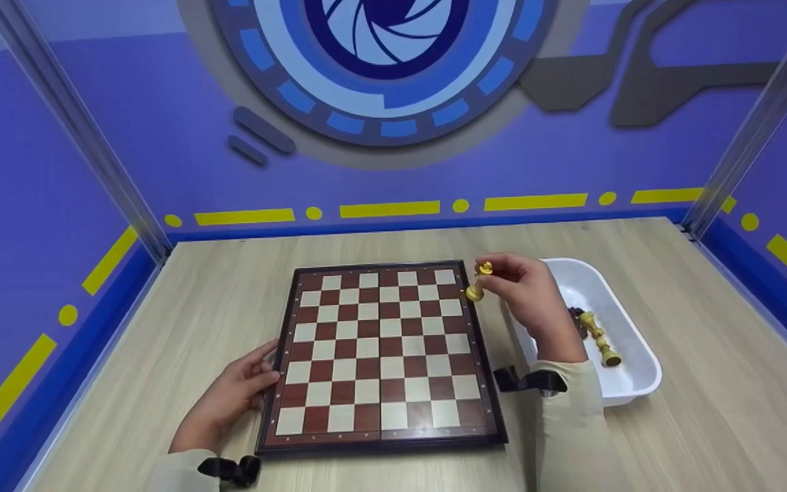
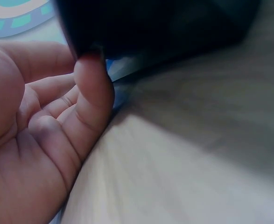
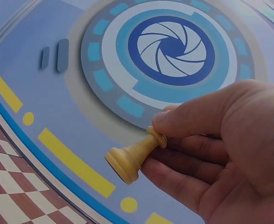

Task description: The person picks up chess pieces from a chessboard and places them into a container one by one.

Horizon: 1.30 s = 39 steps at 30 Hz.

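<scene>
A brown and cream chessboard (image 1: 380, 352) with a dark rim spreads across the middle of the table, no pieces on its squares. My left hand (image 1: 236, 389) grips its left edge; the left wrist view shows curled fingers (image 2: 94, 84) against the board's dark side and underside (image 2: 155, 28). Over the far right corner of the board, my right hand (image 1: 527, 294) pinches a gold chess piece (image 1: 475, 293) between thumb and fingers. In the right wrist view the piece (image 3: 127, 161) tilts, its wide base pointing down and left, its upper part hidden by the fingers.
A white plastic tray (image 1: 639, 379) stands right of the board, partly behind my right forearm. Inside lie gold chess pieces (image 1: 598, 338) and dark pieces (image 1: 578, 318). Purple walls (image 1: 393, 178) enclose the wooden table (image 1: 195, 307) at the back and sides.
</scene>
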Each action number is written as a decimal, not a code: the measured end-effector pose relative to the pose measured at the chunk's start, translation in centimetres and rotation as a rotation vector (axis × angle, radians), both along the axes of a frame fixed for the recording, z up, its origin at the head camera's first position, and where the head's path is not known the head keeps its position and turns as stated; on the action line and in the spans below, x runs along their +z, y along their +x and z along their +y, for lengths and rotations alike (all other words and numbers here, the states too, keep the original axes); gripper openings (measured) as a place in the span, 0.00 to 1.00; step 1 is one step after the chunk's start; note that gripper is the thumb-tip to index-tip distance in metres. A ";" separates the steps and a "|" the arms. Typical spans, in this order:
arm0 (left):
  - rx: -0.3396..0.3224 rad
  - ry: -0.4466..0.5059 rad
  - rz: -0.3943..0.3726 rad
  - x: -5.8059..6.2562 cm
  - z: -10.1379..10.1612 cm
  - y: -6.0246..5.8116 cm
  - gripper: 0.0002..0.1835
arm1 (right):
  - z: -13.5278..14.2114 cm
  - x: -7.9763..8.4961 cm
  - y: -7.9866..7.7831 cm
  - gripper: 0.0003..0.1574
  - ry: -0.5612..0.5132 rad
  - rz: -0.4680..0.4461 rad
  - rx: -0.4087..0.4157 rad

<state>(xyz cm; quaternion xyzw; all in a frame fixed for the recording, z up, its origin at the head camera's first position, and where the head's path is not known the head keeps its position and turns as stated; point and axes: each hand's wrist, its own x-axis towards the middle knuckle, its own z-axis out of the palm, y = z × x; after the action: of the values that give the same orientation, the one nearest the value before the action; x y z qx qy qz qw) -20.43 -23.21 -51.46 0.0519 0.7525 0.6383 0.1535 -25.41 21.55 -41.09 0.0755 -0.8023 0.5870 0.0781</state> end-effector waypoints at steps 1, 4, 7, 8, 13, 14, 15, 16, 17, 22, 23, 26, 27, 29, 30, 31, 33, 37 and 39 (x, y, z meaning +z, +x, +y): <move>0.002 -0.001 -0.001 0.0 0.0 0.0 0.36 | 0.1 0.0 0.0 0.19 -0.001 -0.004 -0.003; 0.001 0.006 0.002 0.0 -0.1 0.1 0.36 | 0.3 0.1 0.1 0.19 -0.010 -0.014 -0.014; -0.005 0.014 0.006 -0.1 -0.1 0.0 0.36 | 0.5 -0.1 0.0 0.19 -0.011 -0.013 -0.027; -0.007 0.016 0.005 -0.1 -0.1 0.0 0.36 | 0.6 -0.1 -0.1 0.19 -0.013 -0.013 -0.030; -0.010 0.016 0.003 -0.2 -0.2 0.1 0.37 | 0.9 -0.4 -0.3 0.19 -0.026 -0.027 -0.046; -0.011 0.015 0.002 -0.2 -0.2 0.1 0.37 | 1.0 -0.4 -0.3 0.20 -0.024 -0.029 -0.051; -0.011 0.014 0.002 -0.2 -0.2 0.1 0.37 | 1.1 -0.4 -0.3 0.20 -0.021 -0.030 -0.056; -0.010 0.013 0.002 -0.1 -0.2 0.1 0.36 | 1.1 -0.4 -0.3 0.20 -0.018 -0.031 -0.061; -0.009 0.011 0.003 -0.1 -0.2 0.1 0.36 | 1.2 -0.4 -0.4 0.20 -0.016 -0.032 -0.067; 0.014 -0.004 -0.005 0.1 0.0 0.0 0.36 | 1.6 -0.4 -0.3 0.21 0.005 -0.050 -0.093; 0.018 -0.008 -0.008 0.1 0.0 0.0 0.37 | 1.7 -0.4 -0.3 0.21 0.009 -0.057 -0.099; 0.022 -0.012 -0.012 0.1 0.0 0.0 0.37 | 1.9 -0.3 -0.1 0.21 0.020 -0.081 -0.124; 0.021 -0.012 -0.011 0.1 0.0 0.0 0.37 | 2.0 -0.3 0.0 0.21 0.018 -0.091 -0.131; 0.018 -0.012 -0.009 0.1 0.0 0.0 0.37 | 2.1 -0.2 0.1 0.20 0.009 -0.108 -0.140; 0.017 -0.011 -0.008 0.0 0.0 0.0 0.37 | 2.1 -0.2 0.1 0.19 0.002 -0.116 -0.141; 0.015 -0.010 -0.006 0.0 0.0 0.0 0.37 | 2.2 -0.2 0.2 0.19 -0.004 -0.125 -0.141; 0.014 -0.008 -0.008 0.0 0.0 0.0 0.37 | 2.3 -0.2 0.2 0.19 -0.014 -0.144 -0.139; 0.014 -0.011 -0.001 0.0 0.0 0.0 0.37 | 2.5 -0.3 0.1 0.19 -0.002 -0.140 -0.142; 0.013 -0.015 0.000 0.0 -0.1 0.0 0.37 | 2.7 -0.3 0.0 0.19 0.016 -0.115 -0.148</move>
<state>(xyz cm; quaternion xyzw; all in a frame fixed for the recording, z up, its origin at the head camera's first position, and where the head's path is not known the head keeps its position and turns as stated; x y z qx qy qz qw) -20.43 -23.27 -51.50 0.0458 0.7577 0.6335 0.1496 -25.36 24.22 -41.40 -0.0173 -0.8136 0.5764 0.0747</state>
